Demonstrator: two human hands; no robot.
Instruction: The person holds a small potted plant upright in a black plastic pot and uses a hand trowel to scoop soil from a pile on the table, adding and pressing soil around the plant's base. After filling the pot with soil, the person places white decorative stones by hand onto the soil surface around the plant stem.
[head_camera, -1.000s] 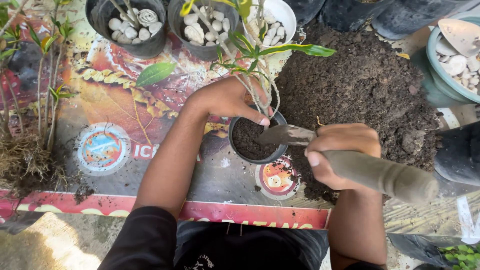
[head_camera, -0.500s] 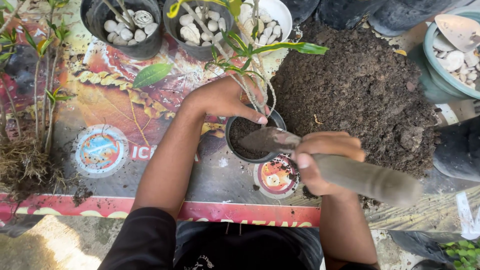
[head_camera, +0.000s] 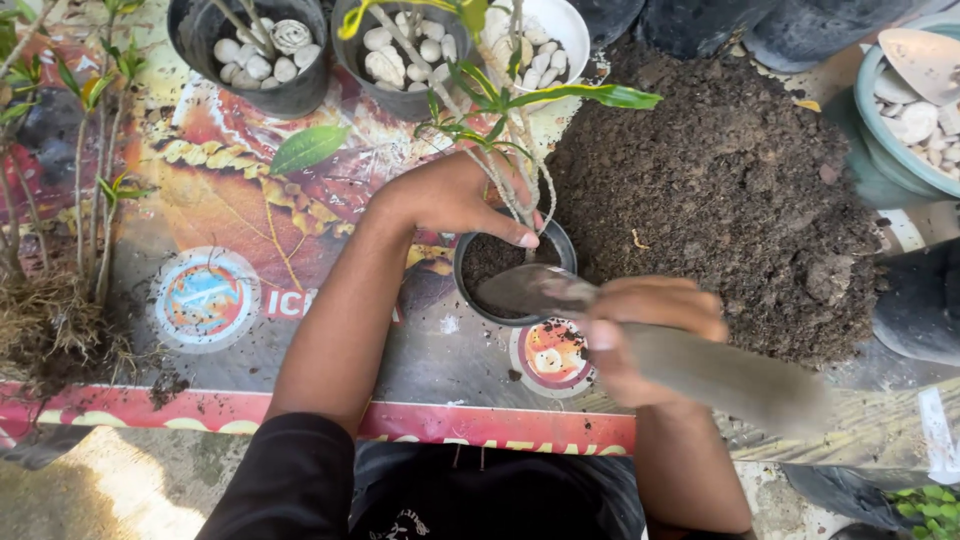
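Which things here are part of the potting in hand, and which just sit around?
In use: left hand holding the plant; small pot; trowel in the right hand; soil heap.
Lying about: pebble pots; bowl; seedlings; loose leaf.

Both hands (head_camera: 455, 200) (head_camera: 640, 330) closed — forearms converging

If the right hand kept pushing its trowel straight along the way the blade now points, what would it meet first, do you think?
The right hand aims the trowel left into the small black pot, so it would likely meet the soil inside first, then the pot's far wall; depth is unclear.
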